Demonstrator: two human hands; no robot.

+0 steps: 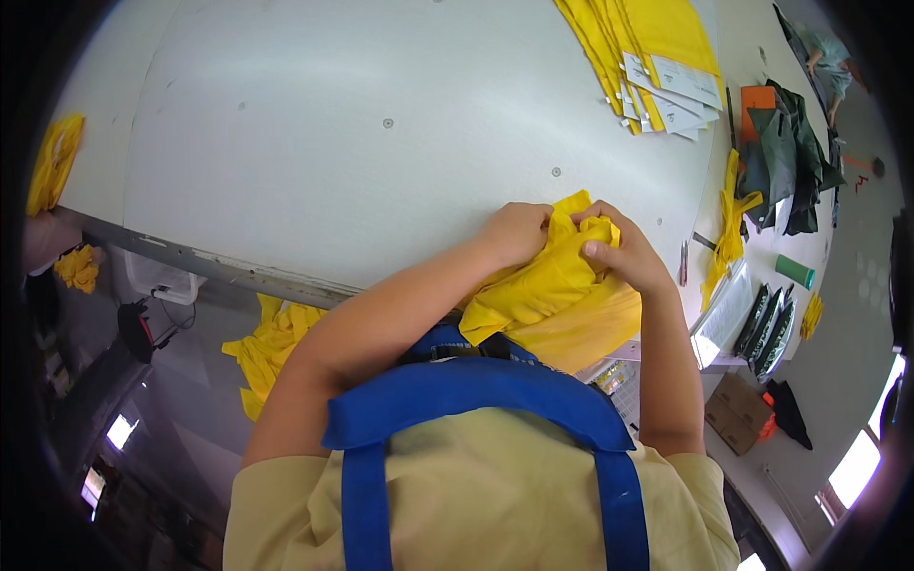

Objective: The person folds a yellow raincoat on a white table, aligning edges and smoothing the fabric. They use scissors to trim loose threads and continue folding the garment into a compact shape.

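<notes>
Both of my hands grip a bunched piece of yellow fabric [547, 290] at the near edge of the white table [333, 152]. My left hand [517, 231] is closed on its upper left part, the fingertips partly hidden by the folds. On the upper right side my right hand [624, 249] pinches the cloth between thumb and fingers. The fabric's lower part hangs over the table edge in front of me. At the far right of the table lies a stack of flat yellow fabric pieces [666, 33] with white printed papers [681, 90] on their near ends.
Right of my hands lie small scissors [684, 264], a yellow strip of cloth [731, 228], a green roll [795, 271] and dark plastic bags [781, 162]. A cardboard box [738, 414] is at lower right. More yellow cloth [267, 347] hangs below the table at left. Another person [830, 67] is at far right.
</notes>
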